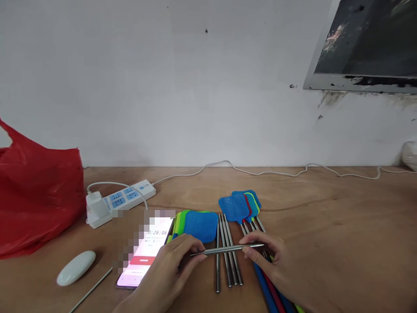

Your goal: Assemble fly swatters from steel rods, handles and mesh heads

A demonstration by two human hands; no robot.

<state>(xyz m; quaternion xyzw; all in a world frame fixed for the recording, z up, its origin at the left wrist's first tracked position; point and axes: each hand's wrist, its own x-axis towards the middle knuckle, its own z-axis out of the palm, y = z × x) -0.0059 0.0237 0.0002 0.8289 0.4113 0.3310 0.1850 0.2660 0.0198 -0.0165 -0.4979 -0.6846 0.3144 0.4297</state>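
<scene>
A thin metal rod [224, 249] lies level between my two hands, above the table. My left hand [177, 263] pinches its left end between thumb and fingers. Near the other end, my right hand [269, 256] grips it with thumb and forefinger. Below the rod, several similar metal rods [226, 261] lie side by side on the table. Just beyond my left hand is a pile of fly swatter heads, a blue one [201, 226] on top of green ones. More fly swatters [233, 207] with blue and red heads lie beyond my right hand, their coloured handles [265, 284] partly hidden under it.
A lit phone [148, 252] lies by my left forearm. Farther left are a white power strip [130, 195] with a plug, a white mouse-like object [76, 268] and a red plastic bag [39, 195]. A white cable [260, 173] runs along the wall.
</scene>
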